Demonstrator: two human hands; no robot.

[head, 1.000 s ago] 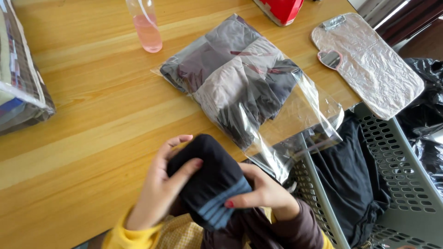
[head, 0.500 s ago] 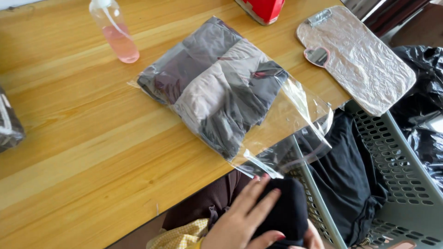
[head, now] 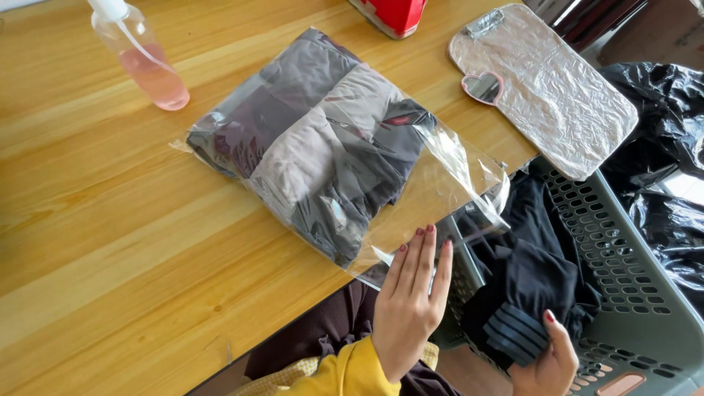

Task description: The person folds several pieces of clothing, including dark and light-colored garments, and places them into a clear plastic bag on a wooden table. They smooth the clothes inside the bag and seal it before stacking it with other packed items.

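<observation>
Left hand [head: 411,304] flat and released, fingertips on the open flap of the clear bag [head: 440,198] of folded clothes on the wooden surface [head: 110,242]. Right hand [head: 546,359] grasping a folded black garment [head: 517,293] over the grey basket [head: 638,293].

Clear plastic bag [head: 330,158] flat on tabletop [head: 110,235], mid-frame, holding folded grey, brown, dark cloth; open mouth overhangs tabletop edge at lower right. Red box [head: 392,13] at top edge, cropped. Black plastic bag [head: 664,110] crumpled at far right, beside grey basket [head: 631,308]. No labels, signs, screens visible.
</observation>
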